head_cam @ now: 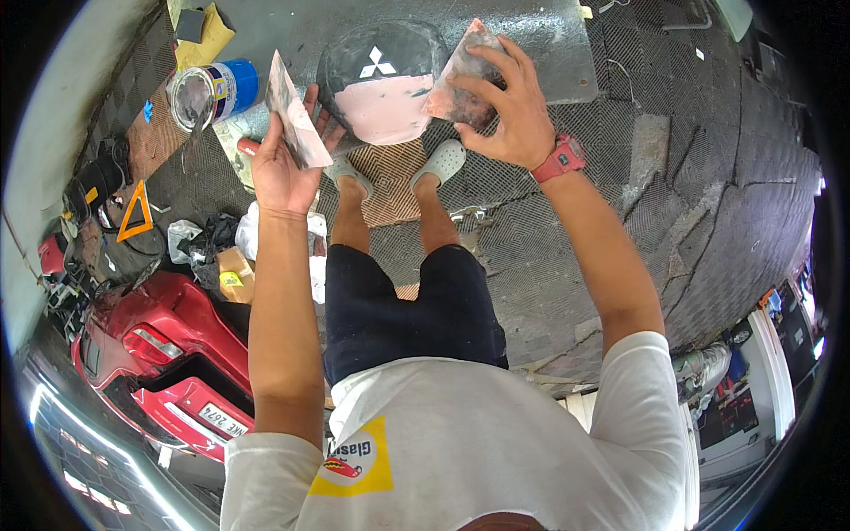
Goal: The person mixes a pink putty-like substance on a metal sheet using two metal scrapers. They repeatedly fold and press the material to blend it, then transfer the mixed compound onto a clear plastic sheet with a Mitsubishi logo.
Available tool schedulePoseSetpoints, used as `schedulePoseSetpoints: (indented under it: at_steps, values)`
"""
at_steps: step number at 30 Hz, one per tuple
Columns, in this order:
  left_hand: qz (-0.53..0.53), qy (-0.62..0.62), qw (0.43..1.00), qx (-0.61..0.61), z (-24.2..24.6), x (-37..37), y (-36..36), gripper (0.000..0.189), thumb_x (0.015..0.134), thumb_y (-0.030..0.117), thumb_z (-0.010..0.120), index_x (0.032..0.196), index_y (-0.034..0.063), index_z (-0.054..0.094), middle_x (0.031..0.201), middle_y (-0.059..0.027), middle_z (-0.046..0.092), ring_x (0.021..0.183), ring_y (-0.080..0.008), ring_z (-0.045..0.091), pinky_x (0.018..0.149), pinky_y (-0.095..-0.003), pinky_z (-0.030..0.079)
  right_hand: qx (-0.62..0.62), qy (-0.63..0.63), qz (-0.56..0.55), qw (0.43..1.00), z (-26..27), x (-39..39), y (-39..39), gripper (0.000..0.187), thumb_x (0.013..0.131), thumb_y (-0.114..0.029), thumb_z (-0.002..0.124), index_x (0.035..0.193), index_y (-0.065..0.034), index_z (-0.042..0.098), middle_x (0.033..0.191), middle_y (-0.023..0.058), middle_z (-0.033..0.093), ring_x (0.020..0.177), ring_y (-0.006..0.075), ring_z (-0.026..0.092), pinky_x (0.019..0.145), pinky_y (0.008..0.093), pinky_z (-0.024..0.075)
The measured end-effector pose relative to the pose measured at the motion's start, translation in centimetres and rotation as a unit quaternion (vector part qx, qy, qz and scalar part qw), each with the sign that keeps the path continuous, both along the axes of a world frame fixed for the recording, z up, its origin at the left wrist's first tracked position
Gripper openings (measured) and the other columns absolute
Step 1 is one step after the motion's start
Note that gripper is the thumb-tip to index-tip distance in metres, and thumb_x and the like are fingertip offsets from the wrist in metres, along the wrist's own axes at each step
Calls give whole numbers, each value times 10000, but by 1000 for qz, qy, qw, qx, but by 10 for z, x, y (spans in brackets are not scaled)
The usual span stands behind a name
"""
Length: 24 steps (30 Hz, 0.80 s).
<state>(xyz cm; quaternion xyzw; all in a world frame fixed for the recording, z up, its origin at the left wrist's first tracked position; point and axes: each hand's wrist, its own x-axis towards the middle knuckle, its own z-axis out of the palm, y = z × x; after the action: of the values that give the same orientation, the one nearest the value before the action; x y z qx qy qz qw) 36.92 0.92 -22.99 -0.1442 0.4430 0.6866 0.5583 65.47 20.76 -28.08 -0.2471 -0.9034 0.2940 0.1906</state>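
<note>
A thin, stiff sheet with pink filler smears [295, 119] stands tilted in my left hand [285, 159], its thumb on the near face and fingers behind. My right hand [508, 109] grips a second smeared sheet or plate [475, 76] flat under its spread fingers. Between the hands lies a rounded dark cover with a three-diamond Mitsubishi emblem [377, 63]; pink filler [385, 109] coats its lower part. Left of my left hand, a blue Glasurit can [236, 86] lies on its side, its grey-smeared end facing left.
A dark work surface [544, 66] lies under the cover. Yellow paper and a dark square pad [190, 25] are at upper left. Crumpled bags [212, 239], an orange triangle [137, 214] and a red car [179, 325] stand at left. The floor mats [564, 259] have raised, torn edges.
</note>
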Motion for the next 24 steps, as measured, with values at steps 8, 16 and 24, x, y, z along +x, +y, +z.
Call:
schedulePoseSetpoints:
  at_steps: [8, 16, 24]
  values:
    - [0, 0, 1000, 2, 0, -1, 0, 471, 1152, 363, 435, 1605, 232, 455, 1721, -142, 356, 1588, -401, 222, 1309, -643, 200, 20, 20, -2, 1000, -14, 5, -7, 547, 676, -338, 883, 1212, -280, 789, 1553, 37, 511, 1515, 478, 332, 1177, 632, 436]
    - [-3, 2, 1000, 0, -1, -1, 0, 482, 1153, 368, 433, 1616, 235, 444, 1717, -141, 364, 1565, -390, 277, 1309, -635, 210, 5, -6, 13, 1000, -6, 14, -7, 539, 690, -305, 860, 1223, -272, 785, 1556, 45, 514, 1534, 484, 310, 1202, 631, 431]
    - [-6, 8, 1000, -4, 0, 0, 1, 500, 1157, 378, 412, 1639, 246, 419, 1724, -138, 355, 1588, -396, 249, 1305, -634, 212, 24, 1, 92, 995, 5, 1, 8, 510, 707, -277, 840, 1215, -269, 787, 1563, 38, 508, 1546, 472, 299, 1230, 632, 413]
